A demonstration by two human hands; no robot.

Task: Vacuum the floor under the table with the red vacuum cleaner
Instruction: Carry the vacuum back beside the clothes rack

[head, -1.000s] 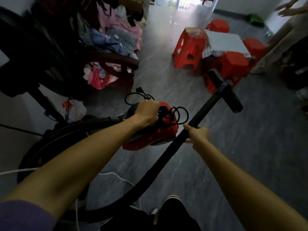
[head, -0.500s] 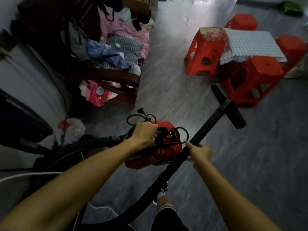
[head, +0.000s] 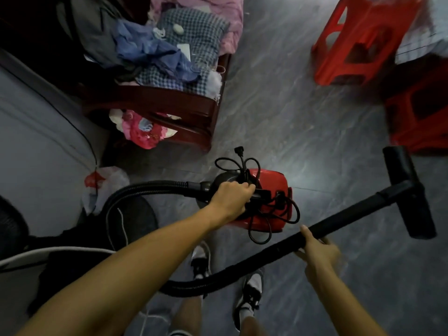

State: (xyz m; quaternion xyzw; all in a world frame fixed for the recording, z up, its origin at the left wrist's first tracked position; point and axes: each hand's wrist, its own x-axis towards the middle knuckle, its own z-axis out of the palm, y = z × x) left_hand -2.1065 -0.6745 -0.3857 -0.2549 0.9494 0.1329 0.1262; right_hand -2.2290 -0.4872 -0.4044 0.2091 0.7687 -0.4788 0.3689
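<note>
Red vacuum cleaner (head: 269, 200) carried closer to the red stools (head: 363, 40) than a second ago; cord (head: 271, 214) bundled on top, so probably not plugged in yet. Left hand (head: 230, 200) clenched on its top handle, right hand (head: 317, 253) gripping the black wand (head: 344, 217), floor head (head: 409, 192) raised off the floor.

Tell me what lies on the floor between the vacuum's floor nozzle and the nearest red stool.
Nothing: in the head view only bare grey floor shows between the floor nozzle and the nearest red stool.
</note>
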